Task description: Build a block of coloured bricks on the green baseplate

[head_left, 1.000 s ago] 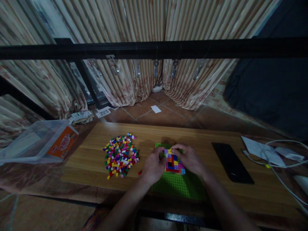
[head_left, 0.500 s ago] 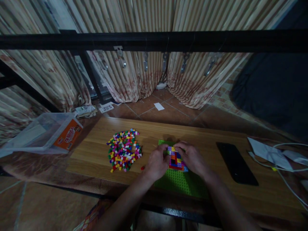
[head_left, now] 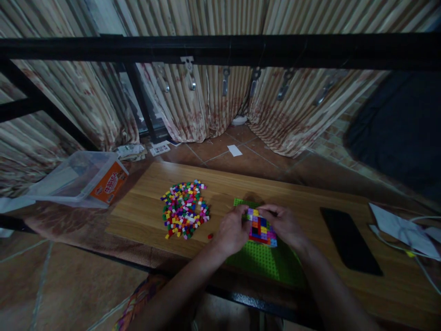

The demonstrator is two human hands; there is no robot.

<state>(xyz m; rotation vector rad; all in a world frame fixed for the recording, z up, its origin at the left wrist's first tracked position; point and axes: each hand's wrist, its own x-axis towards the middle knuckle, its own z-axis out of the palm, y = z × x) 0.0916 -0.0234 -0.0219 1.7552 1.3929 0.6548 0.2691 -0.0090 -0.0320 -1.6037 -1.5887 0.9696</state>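
A patchwork of coloured toy bricks (head_left: 261, 230) sits on a green studded baseplate (head_left: 265, 262) on the wooden board. My left hand (head_left: 234, 232) is closed at the patchwork's left edge, its fingertips at the upper left corner. On the opposite side, my right hand (head_left: 284, 226) has its fingers curled against the upper right edge. Parts of the bricks and the plate are hidden under both hands. One loose red brick (head_left: 210, 236) lies just left of my left hand.
A heap of small mixed bricks (head_left: 184, 209) spreads over the board's left part. Beyond it stands a clear plastic box (head_left: 74, 179) with an orange label. To the right lie a black phone-like slab (head_left: 349, 241), white paper (head_left: 401, 230) and a cable. A dark rail (head_left: 220, 49) crosses behind.
The camera view has shifted, so the whole scene sits slightly farther right. Both hands stay at the brick patchwork, with hardly any change in their grip.
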